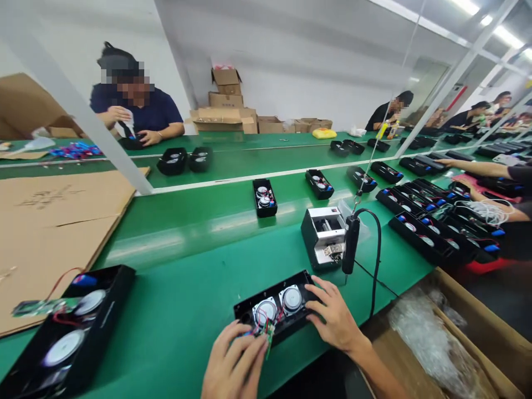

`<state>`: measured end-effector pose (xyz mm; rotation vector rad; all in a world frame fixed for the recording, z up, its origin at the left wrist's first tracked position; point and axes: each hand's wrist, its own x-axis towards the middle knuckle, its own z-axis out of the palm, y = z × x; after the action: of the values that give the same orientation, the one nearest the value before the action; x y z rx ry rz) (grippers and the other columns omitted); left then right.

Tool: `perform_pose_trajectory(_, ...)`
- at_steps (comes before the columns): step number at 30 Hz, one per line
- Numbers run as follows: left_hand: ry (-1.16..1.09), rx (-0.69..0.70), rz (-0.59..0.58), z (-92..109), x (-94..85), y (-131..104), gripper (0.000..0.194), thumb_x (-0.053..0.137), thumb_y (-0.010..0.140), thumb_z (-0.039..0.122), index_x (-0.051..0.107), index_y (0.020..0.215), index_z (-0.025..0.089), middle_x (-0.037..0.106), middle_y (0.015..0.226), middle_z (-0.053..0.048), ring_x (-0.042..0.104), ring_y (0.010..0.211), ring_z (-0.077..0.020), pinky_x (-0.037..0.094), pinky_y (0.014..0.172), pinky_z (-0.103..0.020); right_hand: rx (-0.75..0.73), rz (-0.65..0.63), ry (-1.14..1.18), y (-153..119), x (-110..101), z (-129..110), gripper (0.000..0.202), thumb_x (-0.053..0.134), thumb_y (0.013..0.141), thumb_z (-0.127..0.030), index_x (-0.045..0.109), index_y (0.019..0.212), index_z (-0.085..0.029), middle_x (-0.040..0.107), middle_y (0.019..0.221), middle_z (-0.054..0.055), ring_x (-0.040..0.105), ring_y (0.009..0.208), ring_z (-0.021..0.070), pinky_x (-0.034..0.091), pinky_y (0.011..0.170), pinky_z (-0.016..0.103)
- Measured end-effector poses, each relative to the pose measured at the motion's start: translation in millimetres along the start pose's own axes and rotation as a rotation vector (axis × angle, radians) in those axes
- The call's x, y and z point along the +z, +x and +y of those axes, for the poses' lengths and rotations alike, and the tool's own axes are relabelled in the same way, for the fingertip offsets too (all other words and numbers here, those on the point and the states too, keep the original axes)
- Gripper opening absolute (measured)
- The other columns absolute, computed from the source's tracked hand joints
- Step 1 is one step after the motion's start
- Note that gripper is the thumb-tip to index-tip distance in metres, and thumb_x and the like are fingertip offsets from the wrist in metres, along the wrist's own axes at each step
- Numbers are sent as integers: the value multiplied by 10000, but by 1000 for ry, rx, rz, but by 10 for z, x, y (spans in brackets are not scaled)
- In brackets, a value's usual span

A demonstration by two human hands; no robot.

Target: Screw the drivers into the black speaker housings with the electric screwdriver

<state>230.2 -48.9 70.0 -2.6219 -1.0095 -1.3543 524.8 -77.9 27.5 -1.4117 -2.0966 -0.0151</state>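
Observation:
A black speaker housing (pixel 286 331) lies open side up on the green bench in front of me, with two round silver speakers (pixel 291 299) set in it. Red wires run from the speakers to a small green circuit board (pixel 270 332). My left hand (pixel 235 354) is closed at the housing's left end, pinching the board between thumb and fingers. Around the right end, my right hand (pixel 334 318) grips the housing by its edge, fingers bent over the rim. Part of the left end is hidden behind my left fingers.
An electric screwdriver (pixel 351 244) hangs beside a screw feeder (pixel 322 238). Another open housing (pixel 100 327) sits at left by a cardboard sheet (pixel 62 221). Several housings line the belt (pixel 216 205). A co-worker's arm (pixel 477 166) reaches in at right, above a carton (pixel 482 332).

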Motion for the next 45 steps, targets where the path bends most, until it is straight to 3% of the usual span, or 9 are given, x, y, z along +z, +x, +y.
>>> perform_pose_trajectory(6,4,-43,7,-294,-139,-226,169,680,998,119,752,1090,242,735,868,22,731,971,-175,557,1076,-371,-189,66,238,275,236,-549,111,755,995,-262,711,1086,-217,836,1106,53,741,1047,243,541,894,439)
perform_pose_trajectory(11,-22,-111,26,-245,-80,-273,204,691,985,110,743,1133,239,737,910,11,735,1022,-190,566,1102,-414,-150,155,422,587,361,-502,111,645,1080,-187,744,1041,-217,838,957,29,757,879,165,555,824,347)
perform_pose_trajectory(13,-17,-146,13,-237,-59,-290,191,705,983,141,737,1143,240,731,951,-9,729,1088,-210,582,1088,-424,-140,69,409,676,245,-371,149,613,1099,-207,761,1089,-200,831,1003,61,742,871,170,561,787,322)
perform_pose_trajectory(16,10,-182,-62,-243,3,-337,194,745,977,276,720,1166,244,727,1121,-74,671,1299,-297,599,1083,-495,-328,-232,242,746,13,-254,240,546,1097,-120,771,1111,-202,829,1063,53,718,887,177,519,767,320)
perform_pose_trajectory(22,85,-112,-273,-200,260,-353,269,813,884,295,734,1133,235,670,1424,-152,411,1576,-469,405,1232,-752,-365,-639,-7,768,-84,-404,195,585,1107,-183,758,1017,-173,804,966,52,689,871,197,427,691,344)
perform_pose_trajectory(29,82,-89,-358,-197,375,-305,293,747,863,115,735,1131,234,700,1420,-92,419,1591,-422,408,1268,-697,-362,-743,100,839,-34,-356,268,546,1040,-41,781,1088,-162,823,1024,58,710,918,195,459,742,332)
perform_pose_trajectory(39,78,-46,-400,-220,442,-262,427,897,769,254,773,1178,254,743,1401,-49,458,1550,-462,302,1304,-688,-310,-759,221,840,-47,-309,293,561,983,-43,788,1123,-164,832,1086,78,729,980,210,516,889,321)
perform_pose_trajectory(42,47,-41,-403,-247,462,-233,329,895,808,300,797,1121,279,761,1366,-23,482,1534,-430,299,1298,-658,-251,-782,203,873,-79,-393,125,706,919,-146,780,1020,-154,823,1044,101,736,969,244,521,876,336)
perform_pose_trajectory(45,-20,-72,-458,-365,465,-123,186,867,842,329,830,1023,307,770,1326,-26,505,1502,-409,345,1256,-644,-164,-777,166,949,-45,-456,216,802,886,-225,759,1084,-150,816,1071,120,746,955,261,511,830,336)
